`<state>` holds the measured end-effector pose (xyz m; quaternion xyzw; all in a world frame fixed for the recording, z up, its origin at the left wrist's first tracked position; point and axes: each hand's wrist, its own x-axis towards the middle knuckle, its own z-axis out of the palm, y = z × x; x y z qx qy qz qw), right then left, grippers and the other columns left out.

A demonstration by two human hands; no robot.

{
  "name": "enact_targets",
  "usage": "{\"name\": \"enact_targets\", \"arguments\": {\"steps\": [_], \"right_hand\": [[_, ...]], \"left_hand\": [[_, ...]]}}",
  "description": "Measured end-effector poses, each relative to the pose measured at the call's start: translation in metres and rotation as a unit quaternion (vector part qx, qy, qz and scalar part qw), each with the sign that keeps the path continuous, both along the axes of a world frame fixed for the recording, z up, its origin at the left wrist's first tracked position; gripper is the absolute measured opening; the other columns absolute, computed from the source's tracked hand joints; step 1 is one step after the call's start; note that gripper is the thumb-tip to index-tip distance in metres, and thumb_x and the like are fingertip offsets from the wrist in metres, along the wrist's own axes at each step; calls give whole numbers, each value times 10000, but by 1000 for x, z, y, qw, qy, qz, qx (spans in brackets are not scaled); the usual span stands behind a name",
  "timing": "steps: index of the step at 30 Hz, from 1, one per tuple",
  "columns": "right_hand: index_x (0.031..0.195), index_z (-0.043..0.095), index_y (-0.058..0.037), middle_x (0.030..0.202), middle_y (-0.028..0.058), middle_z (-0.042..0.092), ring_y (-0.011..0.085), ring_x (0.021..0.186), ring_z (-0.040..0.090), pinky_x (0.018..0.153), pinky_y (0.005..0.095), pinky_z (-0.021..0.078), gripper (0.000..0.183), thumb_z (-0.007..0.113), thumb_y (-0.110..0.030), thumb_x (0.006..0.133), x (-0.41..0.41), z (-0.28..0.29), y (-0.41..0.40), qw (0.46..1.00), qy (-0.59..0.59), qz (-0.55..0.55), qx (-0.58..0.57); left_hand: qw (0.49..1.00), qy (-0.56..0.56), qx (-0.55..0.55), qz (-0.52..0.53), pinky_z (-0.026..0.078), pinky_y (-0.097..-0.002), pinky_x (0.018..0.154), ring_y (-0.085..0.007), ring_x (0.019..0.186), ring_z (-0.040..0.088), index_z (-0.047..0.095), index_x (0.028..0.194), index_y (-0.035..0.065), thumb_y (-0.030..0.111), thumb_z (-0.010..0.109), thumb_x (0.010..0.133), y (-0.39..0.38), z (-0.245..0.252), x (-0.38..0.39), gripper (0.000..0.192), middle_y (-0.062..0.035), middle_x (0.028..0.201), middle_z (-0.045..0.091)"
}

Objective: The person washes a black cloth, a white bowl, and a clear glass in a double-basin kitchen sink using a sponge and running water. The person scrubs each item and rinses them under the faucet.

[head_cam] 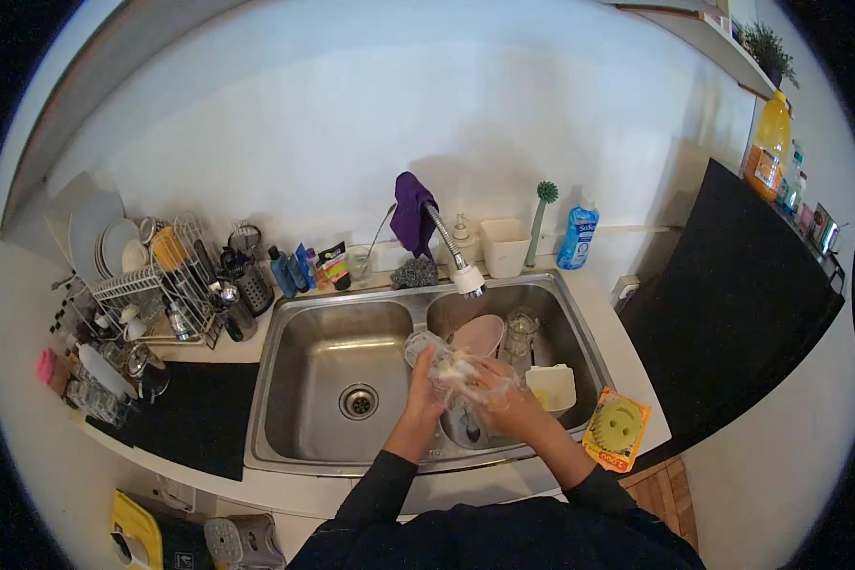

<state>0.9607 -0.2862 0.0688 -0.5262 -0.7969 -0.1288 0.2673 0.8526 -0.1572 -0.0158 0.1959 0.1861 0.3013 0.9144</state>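
Observation:
Above the right basin of a steel double sink (263, 427), my left hand (425, 392) holds a clear glass (420, 346) covered in suds, tilted to the left. My right hand (502, 399) is at the glass's other end, its fingers foamy around something pale and soapy that I cannot make out. Beyond the hands in the right basin lie a pinkish plate or bowl (479, 335), a clear glass mug (521, 328) and a whitish square container (552, 388). A spoon (472, 429) shows below my hands. The flexible faucet (468, 278) hangs over the basin, a purple cloth (413, 214) on its neck.
A loaded dish rack (135, 285) and glassware stand at the left by a black mat (199, 413). Behind the sink are tubes, a steel scrubber (415, 273), a green brush (538, 221) and a blue bottle (578, 235). A green scrubber in orange packaging (616, 431) lies at right.

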Motion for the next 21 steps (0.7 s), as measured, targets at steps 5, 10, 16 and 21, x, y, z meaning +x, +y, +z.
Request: {"name": "enact_targets", "arguments": {"steps": [5,10,16,21], "right_hand": [[1031,585,-67,1011,127,569,318,936,549,800,387,462,377,571,-23,657,-1,-10,3,983,125,-129,28],[929,603,-57,900,115,581,315,811,557,717,396,466,313,578,-8,621,-10,-7,9,991,60,-82,92],[842,612,-93,856,75,576,292,776,557,665,391,470,243,602,-75,599,-11,-12,14,988,54,-62,133],[826,596,-91,852,74,574,292,814,565,664,403,480,246,617,-120,582,9,-22,14,985,9,-105,133]], "left_hand": [[998,-6,-28,48,482,-397,838,-288,942,584,540,1102,50,543,492,810,-21,16,1,576,-131,1016,599],[997,30,73,3,480,-416,841,-298,981,563,496,1150,55,560,502,806,-17,5,-3,612,-138,1085,565],[994,-103,2,-32,515,-331,735,-211,877,604,527,1101,82,449,518,849,-12,-15,6,445,-78,1016,599],[997,-65,-44,-9,519,-331,701,-195,834,616,523,1111,87,468,503,847,-27,27,16,465,-69,987,608]]}}
